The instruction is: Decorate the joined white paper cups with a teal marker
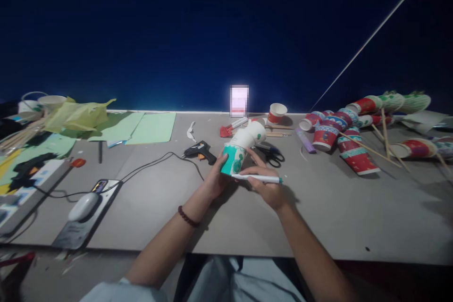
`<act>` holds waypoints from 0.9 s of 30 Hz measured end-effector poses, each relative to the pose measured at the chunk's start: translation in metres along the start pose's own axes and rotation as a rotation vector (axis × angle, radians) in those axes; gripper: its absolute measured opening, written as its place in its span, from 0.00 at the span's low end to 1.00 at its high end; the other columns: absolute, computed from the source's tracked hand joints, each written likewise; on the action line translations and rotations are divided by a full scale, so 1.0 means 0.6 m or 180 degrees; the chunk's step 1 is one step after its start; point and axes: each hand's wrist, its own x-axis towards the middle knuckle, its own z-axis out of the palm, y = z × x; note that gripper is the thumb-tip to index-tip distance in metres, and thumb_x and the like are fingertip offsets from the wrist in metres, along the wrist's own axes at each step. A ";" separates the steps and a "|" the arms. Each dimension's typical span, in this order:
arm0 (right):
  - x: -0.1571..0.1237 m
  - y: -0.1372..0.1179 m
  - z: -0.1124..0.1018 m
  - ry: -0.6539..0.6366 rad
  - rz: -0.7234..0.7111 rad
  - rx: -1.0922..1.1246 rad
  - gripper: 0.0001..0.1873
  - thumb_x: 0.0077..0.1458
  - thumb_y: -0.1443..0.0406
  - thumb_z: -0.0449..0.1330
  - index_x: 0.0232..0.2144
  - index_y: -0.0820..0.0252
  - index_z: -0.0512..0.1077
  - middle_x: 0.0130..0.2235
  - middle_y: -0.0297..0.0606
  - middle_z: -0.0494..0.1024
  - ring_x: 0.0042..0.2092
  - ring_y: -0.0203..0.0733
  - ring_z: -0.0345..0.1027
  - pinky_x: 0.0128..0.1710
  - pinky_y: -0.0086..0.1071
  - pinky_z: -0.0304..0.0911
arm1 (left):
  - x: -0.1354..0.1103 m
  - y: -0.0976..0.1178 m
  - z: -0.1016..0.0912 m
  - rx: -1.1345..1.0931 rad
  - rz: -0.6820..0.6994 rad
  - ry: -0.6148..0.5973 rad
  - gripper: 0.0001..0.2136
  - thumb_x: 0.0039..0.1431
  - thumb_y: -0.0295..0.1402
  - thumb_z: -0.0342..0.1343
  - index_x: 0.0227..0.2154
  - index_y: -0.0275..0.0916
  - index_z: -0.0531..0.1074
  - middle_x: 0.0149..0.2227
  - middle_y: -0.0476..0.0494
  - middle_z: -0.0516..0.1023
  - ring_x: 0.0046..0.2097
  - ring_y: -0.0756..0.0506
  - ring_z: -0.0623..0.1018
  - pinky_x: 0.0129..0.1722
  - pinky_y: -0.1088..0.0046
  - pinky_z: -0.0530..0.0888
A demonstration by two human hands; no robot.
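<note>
In the middle of the head view, a curved chain of paper cups point(250, 135) is held above the table, its near cup partly coloured teal. My left hand point(216, 177) is closed around the teal end from the left and below. A white marker point(258, 178) with a teal end lies between the fingers of my right hand point(269, 186), its tip against the lower edge of the near cup. Some right-hand fingers also rest against the cup's right side. Just behind my hands are a black glue gun point(200, 151) and black-handled scissors point(274, 156).
Decorated cup chains with sticks point(359, 151) spread over the right side. A red-and-white cup point(277, 113) stands at the back. On the left are green paper sheets point(152, 128), a yellow plastic bag point(76, 115), a power strip point(38, 188), a phone point(76, 236) and a cable point(148, 160).
</note>
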 end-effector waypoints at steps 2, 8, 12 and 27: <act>0.001 0.000 0.000 0.0073 0.0013 0.0031 0.12 0.57 0.59 0.59 0.34 0.56 0.81 0.45 0.45 0.82 0.66 0.53 0.55 0.60 0.46 0.60 | 0.000 0.000 0.000 0.0035 -0.0036 -0.0019 0.27 0.53 0.41 0.61 0.56 0.42 0.65 0.32 0.46 0.78 0.27 0.46 0.76 0.20 0.74 0.68; 0.003 -0.002 0.000 0.0234 0.0076 -0.0052 0.12 0.57 0.58 0.58 0.36 0.55 0.80 0.46 0.44 0.82 0.63 0.54 0.61 0.59 0.46 0.61 | -0.001 -0.001 0.000 0.0078 0.0026 -0.0025 0.27 0.55 0.40 0.60 0.57 0.44 0.63 0.32 0.47 0.77 0.27 0.47 0.76 0.20 0.74 0.68; 0.001 0.000 0.000 0.0093 0.0064 -0.0118 0.12 0.57 0.58 0.59 0.34 0.55 0.81 0.48 0.44 0.81 0.66 0.53 0.56 0.59 0.45 0.62 | 0.000 -0.001 0.000 0.0018 -0.0014 -0.0037 0.28 0.55 0.40 0.60 0.58 0.43 0.63 0.33 0.46 0.78 0.28 0.46 0.76 0.21 0.73 0.68; 0.004 -0.004 0.002 0.0523 -0.0040 -0.0051 0.11 0.58 0.60 0.58 0.37 0.55 0.80 0.50 0.43 0.80 0.59 0.52 0.68 0.58 0.44 0.63 | -0.002 -0.001 0.000 0.0145 0.0044 -0.0112 0.26 0.55 0.40 0.60 0.56 0.44 0.62 0.32 0.48 0.76 0.27 0.47 0.76 0.20 0.75 0.69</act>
